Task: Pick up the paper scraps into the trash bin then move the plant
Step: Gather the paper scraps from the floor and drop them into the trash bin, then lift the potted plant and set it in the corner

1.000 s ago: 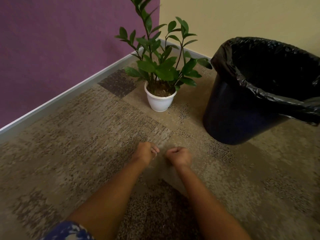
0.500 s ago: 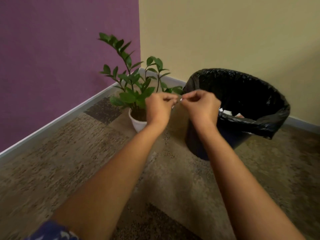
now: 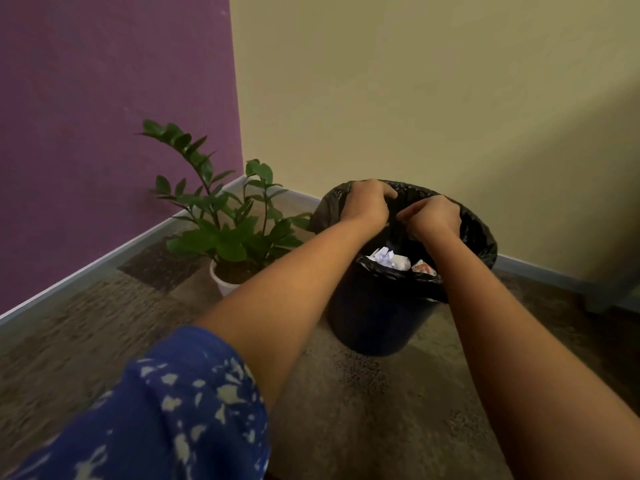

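Both my hands hover over the mouth of the black trash bin [image 3: 375,323], which is lined with a black bag. My left hand [image 3: 369,202] has its fingers curled downward near the far rim. Just right of it, my right hand [image 3: 433,218] has thumb and fingertips pinched together. No scrap shows in either hand. Crumpled white paper scraps [image 3: 391,260] lie inside the bin. The green plant [image 3: 235,233] stands in a white pot [image 3: 223,285] on the carpet, just left of the bin.
The bin and plant sit in a room corner, with a purple wall [image 3: 104,133] on the left and a cream wall [image 3: 433,98] behind. A pale baseboard [image 3: 86,268] runs along both. Patterned brown carpet [image 3: 346,410] covers the floor.
My hands rose from the carpet, where they were closed side by side, and moved right and forward over the bin's opening. The view lifted with them.
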